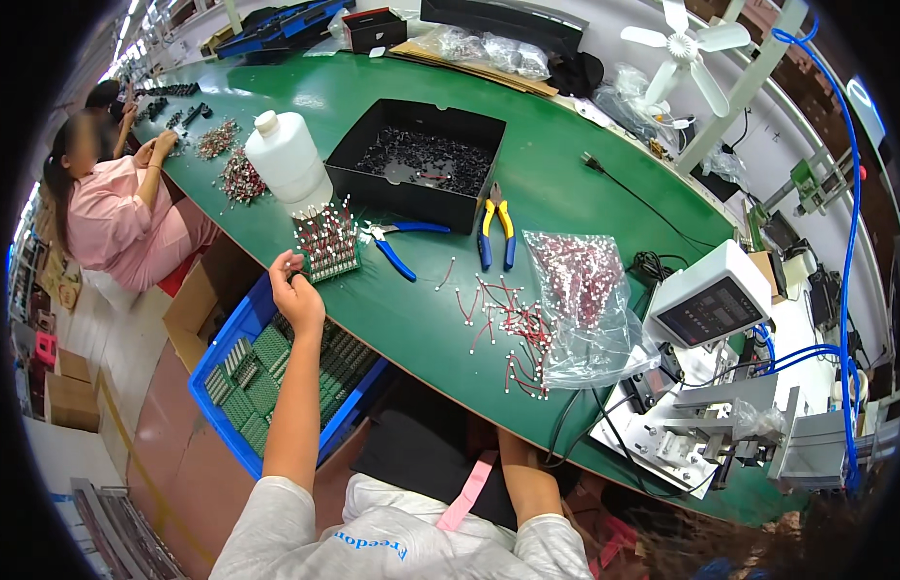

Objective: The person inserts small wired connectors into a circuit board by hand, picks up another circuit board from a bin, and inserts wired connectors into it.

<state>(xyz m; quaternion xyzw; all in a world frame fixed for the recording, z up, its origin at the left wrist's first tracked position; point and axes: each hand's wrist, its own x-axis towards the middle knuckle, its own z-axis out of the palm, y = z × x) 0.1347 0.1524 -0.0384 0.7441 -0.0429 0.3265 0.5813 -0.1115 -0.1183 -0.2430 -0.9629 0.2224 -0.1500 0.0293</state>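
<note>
My left hand (297,293) is at the table's front edge, its fingers curled at the near left corner of a green circuit board panel (332,270). Many red and white wires with small white connectors stand up from that panel. My right forearm (527,469) goes below the table edge, which hides the right hand. Just right of the panel lie blue-handled cutters (400,263). Yellow-and-blue pliers (495,230) lie farther right. Loose red wires (513,329) are spread beside a clear plastic bag (590,309) full of similar wires.
A black box (411,184) of small black parts and a white plastic bottle (284,159) stand behind the panel. Below the table is a blue crate (237,430) of green boards. At right stands a white machine (713,295) with cables. A person in pink (116,217) sits at left.
</note>
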